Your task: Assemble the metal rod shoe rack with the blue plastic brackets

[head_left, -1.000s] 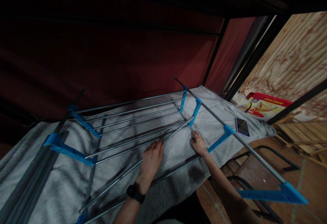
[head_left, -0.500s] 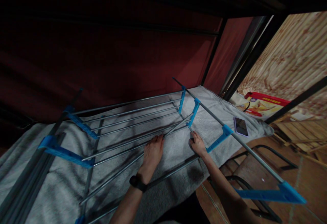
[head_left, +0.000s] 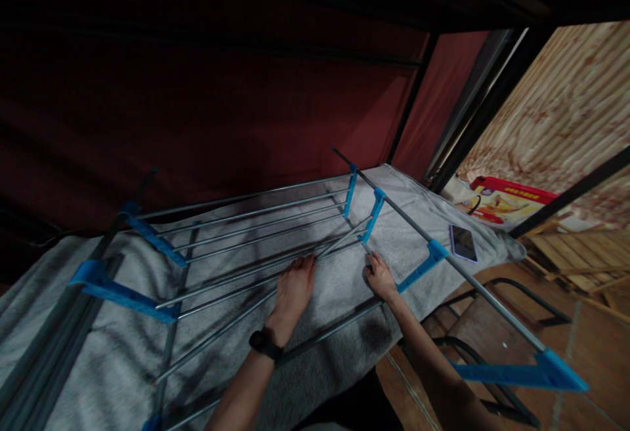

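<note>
A partly joined rack of grey metal tubes and blue plastic brackets lies across the bed-like surface. My left hand [head_left: 295, 283], with a dark band at the wrist, is closed around a thin metal rod [head_left: 216, 335] that slants across the rack. The rod's far end rests near a blue bracket [head_left: 374, 214]. My right hand [head_left: 380, 277] is closed on a grey side tube just below that bracket; its fingers partly hide the tube. Another blue bracket [head_left: 423, 266] sits beside my right wrist, on the long right-hand tube [head_left: 492, 298].
A grey blanket [head_left: 418, 211] covers the surface. Several loose grey tubes [head_left: 54, 346] lie at the left. A phone [head_left: 463, 243] rests near the right edge. Beyond it are a red and yellow box [head_left: 512, 198], a wooden slatted piece [head_left: 575, 254] and a dark-framed chair [head_left: 487, 326].
Both hands keep their hold in nearly the same places. The left part of the rack and the slanted rod's near end have shifted very slightly.
</note>
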Demonstrator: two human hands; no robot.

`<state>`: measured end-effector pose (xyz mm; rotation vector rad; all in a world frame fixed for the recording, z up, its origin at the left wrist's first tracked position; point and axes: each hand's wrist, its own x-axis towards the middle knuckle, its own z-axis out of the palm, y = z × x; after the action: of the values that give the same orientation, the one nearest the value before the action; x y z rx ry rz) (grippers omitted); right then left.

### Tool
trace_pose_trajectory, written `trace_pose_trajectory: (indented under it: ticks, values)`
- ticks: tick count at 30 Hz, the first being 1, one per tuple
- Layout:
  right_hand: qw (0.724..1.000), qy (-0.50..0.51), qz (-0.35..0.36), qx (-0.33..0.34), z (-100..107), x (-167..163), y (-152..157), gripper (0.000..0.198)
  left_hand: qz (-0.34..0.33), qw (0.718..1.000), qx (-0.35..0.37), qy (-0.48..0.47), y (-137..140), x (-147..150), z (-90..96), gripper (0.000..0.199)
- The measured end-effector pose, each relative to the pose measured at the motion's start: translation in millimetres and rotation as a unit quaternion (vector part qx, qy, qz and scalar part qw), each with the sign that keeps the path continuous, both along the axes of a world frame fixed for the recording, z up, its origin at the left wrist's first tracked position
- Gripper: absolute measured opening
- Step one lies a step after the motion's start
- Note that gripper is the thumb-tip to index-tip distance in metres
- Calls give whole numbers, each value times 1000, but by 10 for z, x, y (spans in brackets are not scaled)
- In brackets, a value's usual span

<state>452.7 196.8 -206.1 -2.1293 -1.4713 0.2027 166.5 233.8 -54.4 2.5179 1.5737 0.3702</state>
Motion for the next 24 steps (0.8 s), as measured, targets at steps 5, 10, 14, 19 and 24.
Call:
trace_pose_trajectory:
  ticks: [5,10,14,19,24]
  values:
    - [1000,3,1,13,2,-6,-8,52,-5,1000,2,-1,20,-2,-13,35]
    - [1000,0,0,1,3,-7,-5,51,-8,1000,0,-6,23,-4,-39,36]
    - [1000,-4,3,-8,7,-8,-3,51,-11,1000,3,-10,31,-7,-26,38]
    - [1000,-12,0,-1,7,-17,-8,50,-7,1000,15,7,62,-12,-30,37]
    - [1000,-13,-4,-2,8,-18,-13,49,-11,1000,28,7,90,-19,-12,37]
